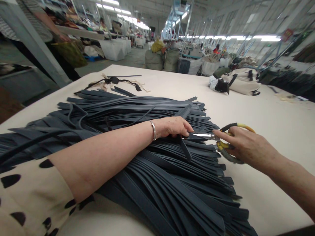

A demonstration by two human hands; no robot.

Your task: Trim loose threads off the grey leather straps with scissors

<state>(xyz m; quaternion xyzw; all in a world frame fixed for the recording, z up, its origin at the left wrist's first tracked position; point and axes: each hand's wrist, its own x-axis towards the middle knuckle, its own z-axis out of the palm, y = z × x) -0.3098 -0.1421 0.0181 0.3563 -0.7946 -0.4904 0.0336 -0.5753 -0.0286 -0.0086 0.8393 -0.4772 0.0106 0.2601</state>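
A wide heap of dark blue-grey straps [147, 170] lies spread over the pale table. Across it reaches my left hand [176, 127], its fingers pinched on one strap [186, 149] whose rounded end hangs toward me. My right hand [246, 144] is closed around scissors [230, 157] with yellow and dark wrapped handles. Their bright blades point left and meet the strap close to my left fingertips. The blade tips are partly hidden by those fingers, so I cannot tell whether they are cutting.
Black and cream scraps [115, 82] lie on the far left of the table [275, 131]. A beige fabric bundle [242, 82] rests at the far right. Beyond stand stuffed sacks [154, 60], a metal post [36, 42] and another person [46, 26] at left.
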